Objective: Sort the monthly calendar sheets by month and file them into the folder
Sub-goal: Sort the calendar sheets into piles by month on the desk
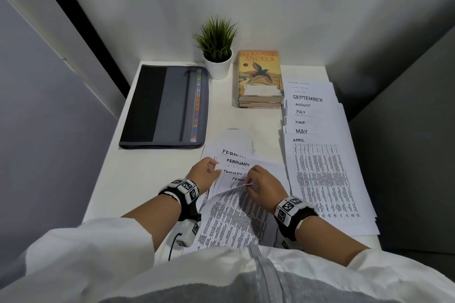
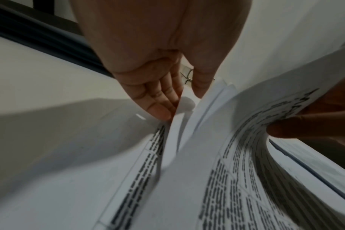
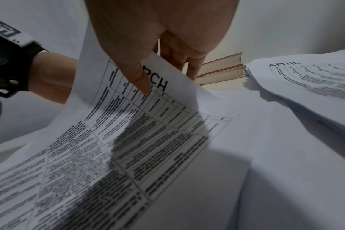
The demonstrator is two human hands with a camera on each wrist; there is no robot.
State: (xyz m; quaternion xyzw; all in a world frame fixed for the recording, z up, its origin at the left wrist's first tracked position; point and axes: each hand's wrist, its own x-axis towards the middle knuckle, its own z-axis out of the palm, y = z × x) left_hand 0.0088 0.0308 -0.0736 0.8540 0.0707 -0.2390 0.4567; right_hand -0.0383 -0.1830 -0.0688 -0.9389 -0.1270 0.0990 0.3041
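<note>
The fingers (image 1: 251, 181) of the right hand (image 1: 264, 188) pinch the top edge of a lifted calendar sheet (image 1: 231, 214) at the tabletop's front edge; the left hand (image 1: 204, 172) pinches the left edges of the fanned January and February sheets (image 1: 237, 163). The zipped folder (image 1: 165, 106) lies closed at the back left, coloured tabs inside. The sorted stack (image 1: 322, 167) lies along the right edge.

Left wrist view: thumb (image 2: 202, 84) and fingers (image 2: 159, 107) pinch the paper edges.

Right wrist view: the thumb (image 3: 140, 77) presses on the MARCH sheet (image 3: 128, 127), fingers behind.
</note>
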